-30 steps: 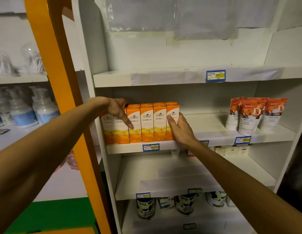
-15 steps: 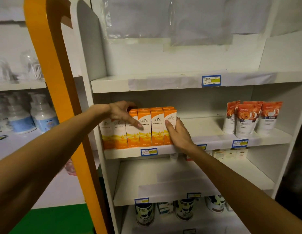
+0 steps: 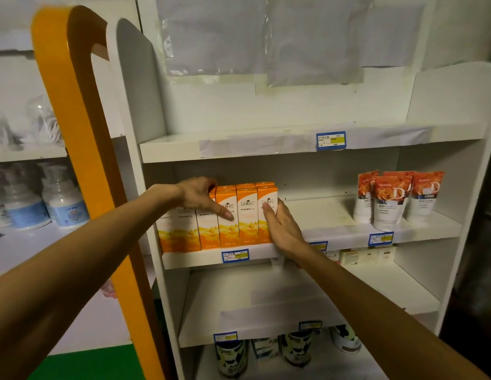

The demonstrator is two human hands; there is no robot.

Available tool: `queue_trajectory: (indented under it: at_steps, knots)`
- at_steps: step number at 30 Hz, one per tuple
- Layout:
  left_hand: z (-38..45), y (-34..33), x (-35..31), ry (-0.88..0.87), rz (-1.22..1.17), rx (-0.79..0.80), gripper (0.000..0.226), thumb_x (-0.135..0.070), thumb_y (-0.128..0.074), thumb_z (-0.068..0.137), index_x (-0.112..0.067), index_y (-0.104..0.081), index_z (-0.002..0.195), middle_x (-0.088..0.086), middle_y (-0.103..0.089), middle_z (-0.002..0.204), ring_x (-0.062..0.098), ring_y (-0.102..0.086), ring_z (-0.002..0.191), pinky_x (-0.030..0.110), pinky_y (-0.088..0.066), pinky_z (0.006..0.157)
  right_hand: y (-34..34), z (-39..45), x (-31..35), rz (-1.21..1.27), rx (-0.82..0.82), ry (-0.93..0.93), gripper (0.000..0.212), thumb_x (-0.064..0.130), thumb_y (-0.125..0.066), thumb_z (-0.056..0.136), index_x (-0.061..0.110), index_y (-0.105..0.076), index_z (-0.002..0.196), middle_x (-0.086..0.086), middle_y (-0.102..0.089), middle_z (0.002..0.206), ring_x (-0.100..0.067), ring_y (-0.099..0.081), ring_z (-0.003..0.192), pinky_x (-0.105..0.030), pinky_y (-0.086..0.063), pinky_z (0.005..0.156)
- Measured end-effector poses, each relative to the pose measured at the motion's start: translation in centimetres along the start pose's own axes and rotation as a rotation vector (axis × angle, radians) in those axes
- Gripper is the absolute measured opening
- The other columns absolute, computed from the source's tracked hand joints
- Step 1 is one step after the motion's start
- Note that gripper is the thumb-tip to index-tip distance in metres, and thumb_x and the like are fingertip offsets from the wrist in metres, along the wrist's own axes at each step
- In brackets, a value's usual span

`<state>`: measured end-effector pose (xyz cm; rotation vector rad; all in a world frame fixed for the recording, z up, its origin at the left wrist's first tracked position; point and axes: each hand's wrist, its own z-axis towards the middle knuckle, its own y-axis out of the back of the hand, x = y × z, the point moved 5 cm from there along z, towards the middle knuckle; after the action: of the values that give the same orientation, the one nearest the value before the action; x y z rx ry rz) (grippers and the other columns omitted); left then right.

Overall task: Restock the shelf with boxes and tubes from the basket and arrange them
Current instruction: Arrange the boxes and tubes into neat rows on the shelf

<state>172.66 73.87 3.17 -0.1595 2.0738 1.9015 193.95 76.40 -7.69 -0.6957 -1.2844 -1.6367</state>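
— What are the hands doing?

— The left hand [image 3: 196, 194] lies over the top of the row of tall orange-and-white cardboard boxes [image 3: 227, 215], fingers straight, forefinger down the face of one box. The right hand [image 3: 282, 229] is spread flat against the row's right end, pressing on the outermost box. Neither one is pinching anything.

— Where do the boxes stand?

— Upright, touching, at the left end of the white middle shelf [image 3: 334, 215], along its front lip above a blue price tag [image 3: 235, 255].

— How would they handle?

— Light and stiff, I'd guess, but thin card dents. Squeeze the row by its ends or take one by its narrow sides. Being tall, they could topple.

— What else is on the shelves?

— Orange-and-white rose-printed tubes [image 3: 389, 200] stand well apart at the right of the same shelf. Dark printed tins [image 3: 295, 349] sit on the lowest shelf, and the board between them is bare at the front, with pale small cartons [image 3: 367, 255] at the back. Clear blue-labelled bottles [image 3: 64, 201] stand beyond the orange curved frame [image 3: 82, 138]. I see no basket.
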Motion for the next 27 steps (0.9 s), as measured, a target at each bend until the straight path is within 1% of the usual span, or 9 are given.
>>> queue_trajectory:
  at_steps: [3,5,7,10,13,16,19,24,27]
  knots:
    - [-0.5,0.5,-0.5,-0.005,0.088,-0.099,0.1,-0.081,-0.075,0.054,-0.027,-0.047,0.133,-0.004,-0.063,0.127,0.017,-0.064,0.108,0.039,-0.055,0.095,0.4,-0.4,-0.2,0.03,0.018,-0.044,0.08,0.079,-0.023,0.088,0.032,-0.021,0.153,-0.001,-0.041,0.152,-0.027,-0.046,0.136,-0.054,-0.041,0.109]
    - [-0.9,1.1,-1.5,-0.033,0.137,-0.197,0.114,-0.089,-0.065,0.057,-0.025,-0.038,0.147,-0.004,-0.054,0.142,0.02,-0.058,0.121,0.041,-0.05,0.101,1.2,-0.8,-0.7,0.021,-0.019,-0.071,0.079,0.075,-0.023,0.092,0.029,-0.016,0.156,-0.002,-0.032,0.158,-0.028,-0.037,0.142,-0.056,-0.035,0.114]
    - [-1.1,1.6,-2.9,-0.083,0.212,-0.276,0.112,-0.091,-0.056,0.065,-0.023,-0.034,0.151,0.0,-0.048,0.149,0.023,-0.053,0.129,0.042,-0.047,0.104,2.7,-1.1,-1.4,-0.045,-0.072,-0.074,0.072,0.067,-0.025,0.097,0.027,-0.019,0.156,-0.004,-0.03,0.16,-0.027,-0.033,0.144,-0.053,-0.032,0.116]
    - [-1.0,1.6,-5.5,-0.143,0.278,-0.357,0.103,-0.087,-0.046,0.075,-0.018,-0.034,0.15,0.008,-0.048,0.149,0.029,-0.051,0.13,0.045,-0.045,0.105,5.9,-2.0,-2.1,-0.172,-0.121,-0.057,0.068,0.062,-0.029,0.099,0.024,-0.025,0.155,-0.003,-0.032,0.159,-0.025,-0.032,0.144,-0.048,-0.03,0.116]
    - [-0.6,0.4,-8.7,-0.226,0.388,-0.417,0.095,-0.079,-0.045,0.083,-0.012,-0.032,0.15,0.013,-0.045,0.15,0.032,-0.046,0.133,0.047,-0.036,0.11,9.3,-3.2,-2.7,-0.345,-0.134,-0.002,0.066,0.057,-0.033,0.101,0.018,-0.029,0.154,-0.004,-0.035,0.157,-0.024,-0.033,0.142,-0.045,-0.032,0.114]
    - [0.0,-1.8,-12.2,-0.282,0.469,-0.406,0.096,-0.076,-0.043,0.087,-0.01,-0.026,0.154,0.013,-0.034,0.157,0.032,-0.035,0.142,0.046,-0.025,0.118,12.7,-4.5,-3.7,-0.482,-0.15,0.011,0.069,0.054,-0.039,0.1,0.013,-0.025,0.154,-0.008,-0.033,0.158,-0.027,-0.032,0.144,-0.045,-0.033,0.114]
    - [0.6,-4.2,-15.4,-0.325,0.451,-0.375,0.093,-0.074,-0.044,0.089,-0.013,-0.022,0.156,0.011,-0.028,0.161,0.031,-0.028,0.146,0.045,-0.022,0.122,15.5,-5.8,-5.1,-0.538,-0.157,0.0,0.071,0.049,-0.047,0.099,0.013,-0.023,0.154,-0.008,-0.031,0.159,-0.027,-0.03,0.145,-0.044,-0.032,0.116]
    - [1.9,-8.8,-19.9,-0.361,0.301,-0.293,0.088,-0.063,-0.059,0.087,-0.017,-0.025,0.155,0.009,-0.03,0.159,0.027,-0.037,0.142,0.042,-0.035,0.117,19.3,-7.7,-8.0,-0.496,-0.191,-0.011,0.067,0.038,-0.057,0.097,0.015,-0.027,0.152,-0.006,-0.036,0.155,-0.026,-0.035,0.141,-0.043,-0.034,0.115]
    - [4.0,-11.5,-22.0,-0.293,0.154,-0.219,0.091,-0.059,-0.065,0.085,-0.019,-0.024,0.155,0.006,-0.03,0.16,0.026,-0.041,0.14,0.043,-0.039,0.114,21.3,-8.3,-10.2,-0.393,-0.231,-0.005,0.061,0.03,-0.061,0.096,0.016,-0.033,0.148,-0.003,-0.042,0.15,-0.023,-0.042,0.134,-0.04,-0.041,0.11]
